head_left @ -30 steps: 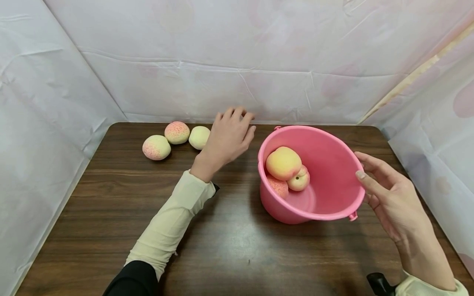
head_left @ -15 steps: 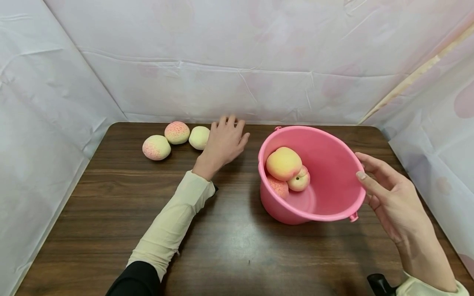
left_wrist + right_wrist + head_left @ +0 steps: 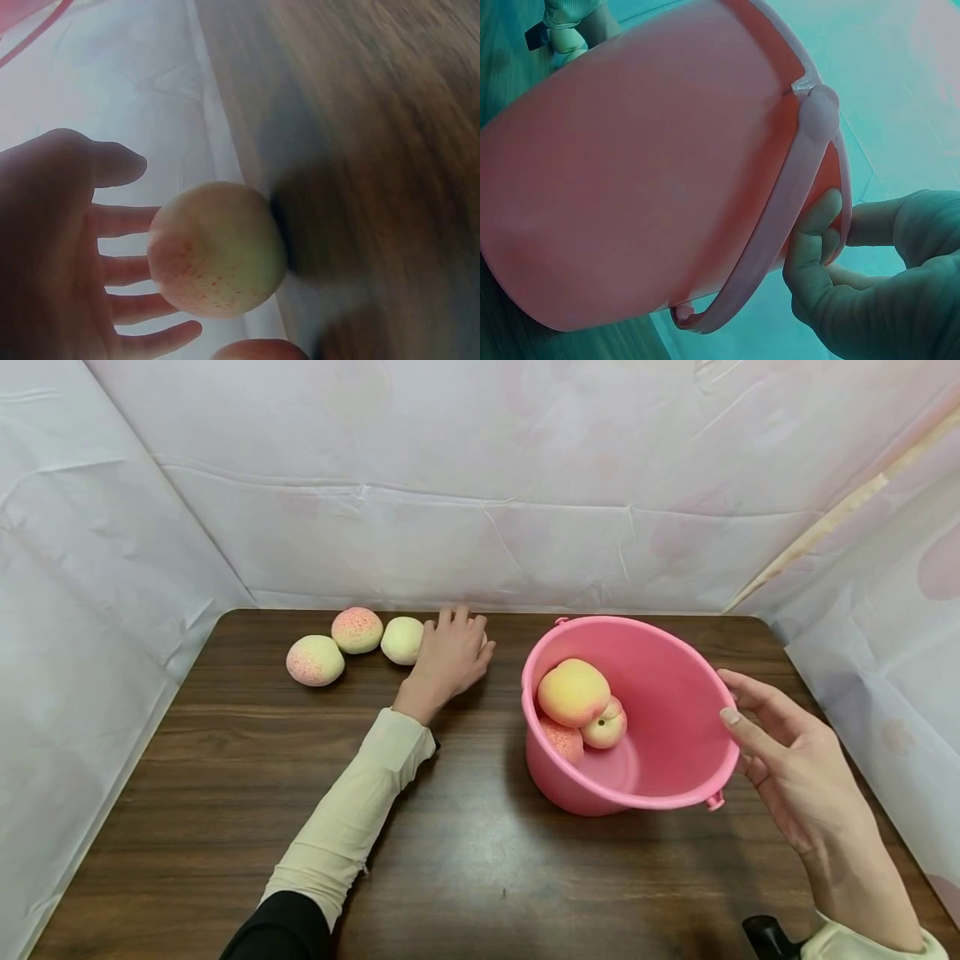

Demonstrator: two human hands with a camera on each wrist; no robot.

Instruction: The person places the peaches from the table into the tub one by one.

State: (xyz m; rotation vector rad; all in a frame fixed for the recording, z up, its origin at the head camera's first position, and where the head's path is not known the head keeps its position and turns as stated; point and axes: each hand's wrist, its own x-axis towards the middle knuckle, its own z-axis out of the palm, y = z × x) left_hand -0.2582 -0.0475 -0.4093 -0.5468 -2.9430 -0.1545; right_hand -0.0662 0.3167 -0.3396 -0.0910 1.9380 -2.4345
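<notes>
My left hand [image 3: 450, 656] reaches over a peach at the table's back edge, and covers most of it in the head view. In the left wrist view this pale, red-speckled peach [image 3: 217, 251] stands in front of the left hand's straight fingers [image 3: 124, 219], with the thumb held apart from it. On the right, my right hand [image 3: 806, 768] pinches the rim of a pink bucket [image 3: 675, 718], thumb on one side and fingers on the other; the right wrist view shows this grip too. Inside the bucket lie a yellow peach [image 3: 574, 692] and two smaller, partly hidden peaches.
Left of my left hand sit a pale peach [image 3: 402, 640], a red-speckled peach [image 3: 357, 630] and a pale pink peach [image 3: 315, 661]. The bucket's handle [image 3: 761, 225] hangs down its outer side. White sheeting [image 3: 450, 527] encloses the dark wooden table [image 3: 225, 810].
My left hand has moved slightly left and down, onto a peach by the back edge. The right hand and the bucket have stayed in place.
</notes>
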